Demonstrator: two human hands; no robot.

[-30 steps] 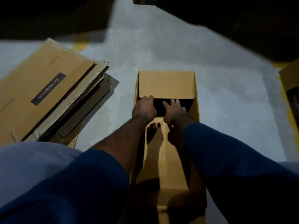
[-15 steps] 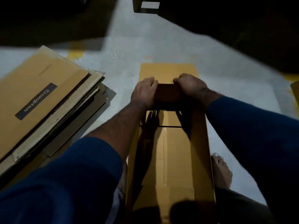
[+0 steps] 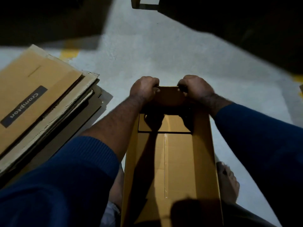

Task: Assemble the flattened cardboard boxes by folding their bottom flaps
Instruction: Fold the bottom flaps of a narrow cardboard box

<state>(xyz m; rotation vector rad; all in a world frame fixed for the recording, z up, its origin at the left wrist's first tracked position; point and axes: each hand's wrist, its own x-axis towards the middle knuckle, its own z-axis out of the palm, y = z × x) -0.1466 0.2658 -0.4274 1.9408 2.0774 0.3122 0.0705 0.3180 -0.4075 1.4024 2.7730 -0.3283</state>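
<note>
Shadows: the left hand (image 3: pixel 144 90) and right hand (image 3: pixel 196 89) throw dark shapes into the box (image 3: pixel 178 161) just below them; far beyond both hands all is black.
Brightness: dim; the grey floor (image 3: pixel 147 59) beyond the hands is palest.
Sharpness: soft, fine detail smeared.
Distortion: wide-angle stretch; the sleeves (image 3: pixel 57 177) nearer than the hands loom large.

Ochre box (image 3: pixel 180 161), navy sleeves (image 3: pixel 65 169), pale grey floor (image 3: pixel 147 54).
The box is plain inside with a pale seam down its middle; the stack of flat cardboard (image 3: pixel 54 76) is tan with a dark label (image 3: pixel 24 106) lettered in grey; yellow paint (image 3: pixel 69 53) marks the floor.
</note>
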